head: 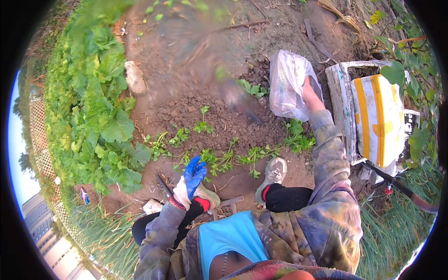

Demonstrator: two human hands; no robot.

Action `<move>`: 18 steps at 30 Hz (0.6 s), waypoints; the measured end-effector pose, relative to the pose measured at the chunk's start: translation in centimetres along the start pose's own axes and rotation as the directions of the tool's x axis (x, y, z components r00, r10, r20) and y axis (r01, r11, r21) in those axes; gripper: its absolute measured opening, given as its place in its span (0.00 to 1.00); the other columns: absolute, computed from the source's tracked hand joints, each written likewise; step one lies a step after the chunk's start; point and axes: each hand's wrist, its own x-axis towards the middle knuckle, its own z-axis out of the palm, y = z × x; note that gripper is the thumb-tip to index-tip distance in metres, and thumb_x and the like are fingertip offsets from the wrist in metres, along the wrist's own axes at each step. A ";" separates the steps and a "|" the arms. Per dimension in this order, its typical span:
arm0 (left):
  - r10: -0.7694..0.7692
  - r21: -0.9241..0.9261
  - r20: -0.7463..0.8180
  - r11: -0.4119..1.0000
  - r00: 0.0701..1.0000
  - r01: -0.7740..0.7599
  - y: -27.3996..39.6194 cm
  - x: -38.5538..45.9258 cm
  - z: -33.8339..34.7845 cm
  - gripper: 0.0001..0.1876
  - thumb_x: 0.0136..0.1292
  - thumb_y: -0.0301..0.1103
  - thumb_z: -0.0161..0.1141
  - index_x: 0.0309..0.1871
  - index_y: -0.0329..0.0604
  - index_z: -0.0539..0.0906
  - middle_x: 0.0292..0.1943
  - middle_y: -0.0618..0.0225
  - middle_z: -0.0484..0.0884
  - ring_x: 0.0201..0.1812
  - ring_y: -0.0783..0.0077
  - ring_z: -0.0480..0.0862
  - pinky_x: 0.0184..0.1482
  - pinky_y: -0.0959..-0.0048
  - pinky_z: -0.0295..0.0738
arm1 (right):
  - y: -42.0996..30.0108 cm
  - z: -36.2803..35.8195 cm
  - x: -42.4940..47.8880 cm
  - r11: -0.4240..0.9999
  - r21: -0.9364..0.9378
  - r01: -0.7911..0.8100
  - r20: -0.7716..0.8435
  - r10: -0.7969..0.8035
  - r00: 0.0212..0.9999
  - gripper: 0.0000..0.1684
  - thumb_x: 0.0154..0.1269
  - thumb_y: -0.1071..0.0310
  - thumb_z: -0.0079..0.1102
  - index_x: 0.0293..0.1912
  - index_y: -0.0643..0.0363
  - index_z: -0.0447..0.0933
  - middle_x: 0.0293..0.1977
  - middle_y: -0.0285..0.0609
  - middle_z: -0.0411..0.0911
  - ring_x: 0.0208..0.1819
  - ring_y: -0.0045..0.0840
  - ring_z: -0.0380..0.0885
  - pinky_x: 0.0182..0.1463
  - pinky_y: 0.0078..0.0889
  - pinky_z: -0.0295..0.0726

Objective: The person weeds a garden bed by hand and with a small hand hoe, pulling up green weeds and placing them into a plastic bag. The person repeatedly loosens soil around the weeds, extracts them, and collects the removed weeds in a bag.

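My left hand (194, 176), in a white knit glove with blue-coated palm and fingers, is raised over my left shoe with nothing visible in it. My bare right hand (307, 89) reaches into a translucent plastic bag (285, 87), which hides its fingers. What the bag holds is unclear. Leafy green seedlings (224, 157) lie in a loose row across the soil in front of my shoes. A few more leafy sprigs (203, 126) sit on the crumbly dug soil (227, 127) beyond that row.
A foam box with yellow tape (376, 119) stands at right against a worn white frame (341, 105). Near it lies a dark pole (399, 189). Broad-leaved vegetables (101, 115) line the left. A pale stone (135, 77) lies beside them. A blur covers part of the upper middle.
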 end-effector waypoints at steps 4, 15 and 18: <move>0.165 0.046 0.125 0.984 0.978 -0.172 0.6 4.9 4.8 0.38 0.71 0.35 0.64 0.80 0.53 0.56 0.70 0.58 0.70 0.66 0.64 0.74 0.68 0.66 0.70 | -2.2 1.3 -3.8 0.819 0.561 -0.124 0.296 -0.059 0.953 0.52 0.58 0.62 0.74 0.74 0.62 0.55 0.63 0.53 0.72 0.64 0.39 0.74 0.66 0.42 0.75; 0.097 -0.727 0.032 0.685 0.995 -0.044 4.6 15.6 11.5 0.26 0.72 0.43 0.61 0.69 0.43 0.72 0.63 0.61 0.79 0.61 0.62 0.81 0.64 0.58 0.76 | -9.1 8.9 -12.6 0.551 0.770 -0.323 0.506 -0.218 0.835 0.43 0.64 0.62 0.69 0.72 0.66 0.60 0.63 0.51 0.74 0.63 0.38 0.76 0.68 0.45 0.77; 0.222 -0.698 -0.047 0.690 0.974 -0.191 3.6 16.1 9.5 0.22 0.73 0.38 0.60 0.66 0.38 0.76 0.58 0.62 0.83 0.57 0.63 0.83 0.63 0.63 0.77 | -8.3 8.5 -12.2 0.596 0.708 -0.380 0.612 -0.249 0.750 0.41 0.67 0.60 0.67 0.71 0.66 0.62 0.62 0.50 0.76 0.62 0.36 0.78 0.67 0.43 0.78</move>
